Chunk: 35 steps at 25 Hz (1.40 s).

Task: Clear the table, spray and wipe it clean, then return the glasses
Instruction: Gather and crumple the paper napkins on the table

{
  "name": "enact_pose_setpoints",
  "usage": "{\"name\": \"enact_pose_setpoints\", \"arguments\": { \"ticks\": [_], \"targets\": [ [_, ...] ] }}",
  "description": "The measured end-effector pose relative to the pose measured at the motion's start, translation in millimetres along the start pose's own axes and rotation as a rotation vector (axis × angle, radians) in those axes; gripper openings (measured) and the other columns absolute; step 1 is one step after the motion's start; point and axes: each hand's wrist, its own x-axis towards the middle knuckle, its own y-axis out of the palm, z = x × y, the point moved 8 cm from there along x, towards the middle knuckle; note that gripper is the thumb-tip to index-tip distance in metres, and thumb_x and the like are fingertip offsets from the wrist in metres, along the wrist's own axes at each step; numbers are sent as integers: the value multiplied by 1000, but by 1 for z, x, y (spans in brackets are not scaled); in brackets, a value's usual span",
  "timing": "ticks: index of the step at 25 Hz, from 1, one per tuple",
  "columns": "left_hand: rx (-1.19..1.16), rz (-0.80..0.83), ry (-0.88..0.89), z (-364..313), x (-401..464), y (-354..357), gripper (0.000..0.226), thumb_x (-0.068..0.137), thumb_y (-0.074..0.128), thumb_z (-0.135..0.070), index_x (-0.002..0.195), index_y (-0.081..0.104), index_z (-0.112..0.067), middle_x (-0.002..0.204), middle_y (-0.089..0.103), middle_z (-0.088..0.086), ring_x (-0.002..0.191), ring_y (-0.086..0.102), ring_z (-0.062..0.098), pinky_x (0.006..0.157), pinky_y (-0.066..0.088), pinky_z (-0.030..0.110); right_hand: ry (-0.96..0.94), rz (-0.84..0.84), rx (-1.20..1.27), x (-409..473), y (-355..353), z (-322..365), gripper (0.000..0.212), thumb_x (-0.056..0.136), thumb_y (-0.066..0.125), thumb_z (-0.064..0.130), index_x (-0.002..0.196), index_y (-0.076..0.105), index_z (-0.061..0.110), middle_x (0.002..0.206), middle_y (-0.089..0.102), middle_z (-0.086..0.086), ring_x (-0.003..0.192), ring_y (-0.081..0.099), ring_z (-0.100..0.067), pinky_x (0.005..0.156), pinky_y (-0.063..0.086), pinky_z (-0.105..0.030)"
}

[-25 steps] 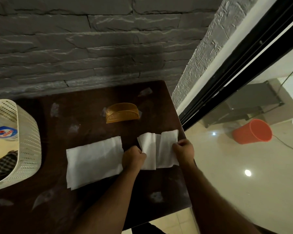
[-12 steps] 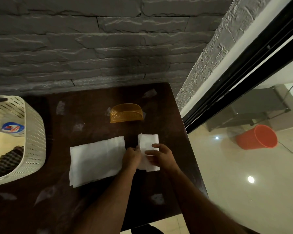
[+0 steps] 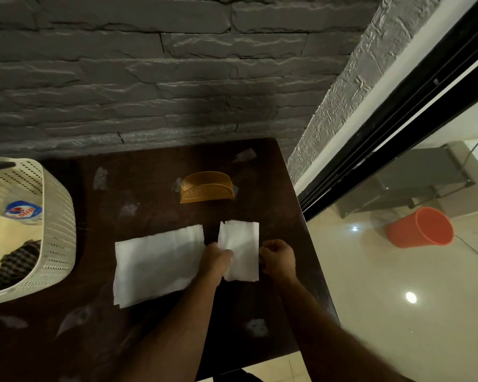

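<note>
The grey stone wall [image 3: 155, 78] fills the top of the view, and below it stands the dark brown table [image 3: 155, 340], which has some pale smudges on its surface. To the right of the table there is a shiny cream floor [image 3: 398, 312], and on it, well apart from the table, an orange bucket [image 3: 421, 227] lies tilted with its mouth to the right. At the left edge of the table sits a white perforated basket [image 3: 58, 230]; inside it a bottle with a blue label [image 3: 24, 212] and a dark checked cloth [image 3: 20, 260] are visible. In the middle of the table a large white tissue [image 3: 155, 266] lies flat — it is spread out and a little tilted. Just beside it on the right is a smaller folded tissue [image 3: 242, 244], which both hands touch. The left hand [image 3: 214, 257] has its fingers curled and pinches the left edge of the folded tissue, between the two tissues. The right hand [image 3: 278, 257] is at the right edge of the same tissue with curled fingers, and it seems to pinch that edge, though this is not fully clear. Behind the tissues, nearer to the wall, an amber plastic holder [image 3: 206, 187] stands upright — no glasses are seen on the table
</note>
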Motion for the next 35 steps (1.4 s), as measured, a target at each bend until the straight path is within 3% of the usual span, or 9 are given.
{"name": "enact_pose_setpoints", "arguments": {
  "ticks": [2, 4, 9, 15, 18, 25, 28, 32, 35],
  "targets": [
    [-118, 70, -20, 0, -3, 3, 45, 90, 61, -29, 131, 50, -13, 117, 59, 10, 102, 58, 27, 92, 51, 46, 3, -47, -182, 5, -7, -2, 14, 86, 68, 30, 95, 62, 21, 93, 65, 0, 79, 64, -14, 72, 60, -38],
    [-179, 123, -28, 0, -6, 5, 47, 91, 61, -32, 133, 46, -15, 122, 57, 10, 106, 57, 28, 93, 50, 48, 44, 32, -225, 7, 1, -5, 25, 84, 70, 37, 98, 61, 19, 91, 64, 0, 77, 64, -14, 65, 60, -35],
    [-92, 66, 64, -4, -7, -7, 44, 93, 57, -37, 131, 40, -23, 127, 51, 6, 107, 55, 25, 90, 53, 46, 75, 96, -290, 8, 12, -2, 25, 84, 71, 34, 95, 57, 18, 87, 63, -1, 72, 63, -14, 54, 52, -27],
    [87, 65, 253, -15, -8, -8, 35, 93, 58, -33, 125, 51, -21, 122, 55, 4, 101, 55, 16, 79, 47, 29, -18, 45, -473, 16, 13, 7, 21, 83, 70, 35, 92, 64, 18, 85, 67, 1, 76, 66, -13, 71, 58, -36],
    [159, 38, 261, -20, -5, -9, 38, 89, 64, -32, 123, 51, -22, 117, 57, 3, 98, 57, 16, 76, 48, 28, -45, 26, -567, 18, 15, 8, 17, 85, 66, 33, 93, 66, 17, 86, 67, 1, 76, 67, -15, 73, 59, -38],
    [222, 5, 263, -21, 1, -10, 33, 83, 71, -35, 110, 57, -23, 105, 61, -2, 95, 59, 17, 83, 55, 38, 103, -27, -422, 15, -1, -6, 20, 93, 53, 19, 106, 64, 8, 84, 68, -7, 78, 69, -24, 75, 59, -40],
    [224, 7, 289, -21, 3, -8, 19, 86, 67, -35, 100, 62, -24, 100, 65, -2, 91, 61, 16, 85, 56, 42, 46, -105, -430, 8, -6, -3, 21, 94, 52, 28, 106, 60, 12, 88, 65, -2, 77, 66, -19, 68, 57, -35],
    [295, -86, 371, -32, -2, -12, 11, 88, 66, -33, 91, 61, -24, 86, 63, -6, 77, 58, 9, 68, 51, 26, -211, -226, -591, -1, -3, 25, 23, 89, 59, 41, 100, 58, 21, 94, 60, 4, 77, 57, -11, 62, 46, -24],
    [422, -187, 460, -46, -9, -13, 8, 88, 65, -34, 87, 63, -27, 83, 64, -8, 72, 57, 4, 58, 41, 18, -173, -169, -607, 5, 6, 23, 23, 87, 62, 39, 99, 61, 19, 93, 60, 5, 80, 59, -11, 66, 50, -26]
  ]
}}
